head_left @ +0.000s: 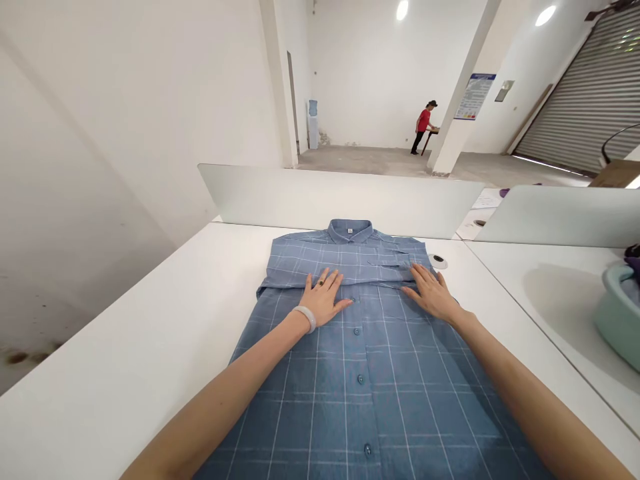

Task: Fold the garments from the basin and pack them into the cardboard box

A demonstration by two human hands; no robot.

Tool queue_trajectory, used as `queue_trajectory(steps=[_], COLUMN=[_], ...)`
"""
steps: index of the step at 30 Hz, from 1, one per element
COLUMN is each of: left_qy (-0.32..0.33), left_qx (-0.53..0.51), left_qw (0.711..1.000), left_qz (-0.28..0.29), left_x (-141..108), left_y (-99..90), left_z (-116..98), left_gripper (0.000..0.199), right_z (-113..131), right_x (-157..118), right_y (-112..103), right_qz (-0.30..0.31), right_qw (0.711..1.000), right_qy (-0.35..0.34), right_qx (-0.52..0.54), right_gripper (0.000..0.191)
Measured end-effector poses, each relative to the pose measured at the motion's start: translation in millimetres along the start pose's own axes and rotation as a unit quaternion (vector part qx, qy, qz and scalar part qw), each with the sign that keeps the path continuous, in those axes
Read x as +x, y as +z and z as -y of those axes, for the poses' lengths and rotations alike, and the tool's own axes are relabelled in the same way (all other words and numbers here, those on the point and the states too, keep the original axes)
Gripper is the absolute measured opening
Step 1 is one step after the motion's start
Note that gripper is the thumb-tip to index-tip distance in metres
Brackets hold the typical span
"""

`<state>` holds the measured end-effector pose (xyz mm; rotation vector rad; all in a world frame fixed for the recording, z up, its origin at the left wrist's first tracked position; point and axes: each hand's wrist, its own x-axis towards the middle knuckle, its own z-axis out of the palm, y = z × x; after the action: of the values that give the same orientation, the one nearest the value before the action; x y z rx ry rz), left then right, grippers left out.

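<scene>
A blue shirt (335, 380) with a white check pattern lies front side up on the white table (165, 313), its collar toward the far edge. A sleeve (330, 257) is laid flat across the chest below the collar. My left hand (323, 297), with a ring and a pale bangle at the wrist, rests flat on the sleeve's lower edge near the button placket, fingers spread. On the other side my right hand (430, 291) lies flat with fingers stretched out, at the chest near the shirt's right edge. Neither hand grips anything.
Low frosted partitions (345, 200) stand along the table's far edge. A round grommet (438, 261) sits beside the right shoulder. At the right is a pale green basin (620, 313). Far back, a person in a red top (423, 121) stands at a small table.
</scene>
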<state>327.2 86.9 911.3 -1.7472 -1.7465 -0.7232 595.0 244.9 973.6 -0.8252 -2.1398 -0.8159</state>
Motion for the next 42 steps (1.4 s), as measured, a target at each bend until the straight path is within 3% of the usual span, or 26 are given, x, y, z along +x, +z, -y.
queue_trajectory(steps=[5,8,10,14,18,24,29,35,40,42], left_qy=[-0.036,-0.089,-0.127,-0.217,-0.244,-0.268,-0.313,-0.325,-0.338,-0.337], left_qx=[-0.011,-0.082,-0.164,-0.276,-0.277,-0.263,-0.277,-0.290,-0.385,-0.398], left_qw=[0.999,0.993,0.978,0.928,0.919,0.911,0.882,0.870,0.822,0.821], left_qz=[0.010,-0.002,-0.037,-0.127,-0.141,-0.170,-0.216,-0.232,-0.247,-0.231], left_x=[-66.8,-129.7,-175.8,-258.7,-309.6,-330.3,-338.1,-349.0,-354.4,-357.0], left_y=[-23.1,-38.9,-46.7,-40.3,-12.5,0.4,7.9,14.6,15.5,15.1], left_z=[38.1,59.6,65.1,54.4,28.0,2.9,-1.8,-21.6,-30.0,-31.3], left_gripper=[0.060,0.057,0.055,0.049,0.052,0.048,0.052,0.057,0.053,0.049], right_z=[-36.0,-55.7,-59.6,-40.6,-6.2,19.3,41.3,59.7,64.0,64.7], right_x=[-83.7,-154.8,-203.9,-283.7,-327.3,-354.4,-358.1,-364.7,-375.1,-379.9], right_y=[-30.4,-36.4,-33.6,-24.7,-23.3,-30.2,-39.4,-38.6,-26.2,-19.4], right_qz=[0.009,0.003,-0.031,-0.086,-0.104,-0.147,-0.192,-0.210,-0.309,-0.332], right_qw=[0.997,0.994,0.990,0.982,0.982,0.968,0.949,0.940,0.900,0.882], right_qy=[-0.038,0.011,0.051,0.067,0.053,0.139,0.208,0.244,0.282,0.299], right_qx=[0.070,0.109,0.131,0.154,0.149,0.146,0.138,0.112,0.122,0.150], right_gripper=[0.056,0.048,0.049,0.045,0.040,0.037,0.033,0.034,0.029,0.029])
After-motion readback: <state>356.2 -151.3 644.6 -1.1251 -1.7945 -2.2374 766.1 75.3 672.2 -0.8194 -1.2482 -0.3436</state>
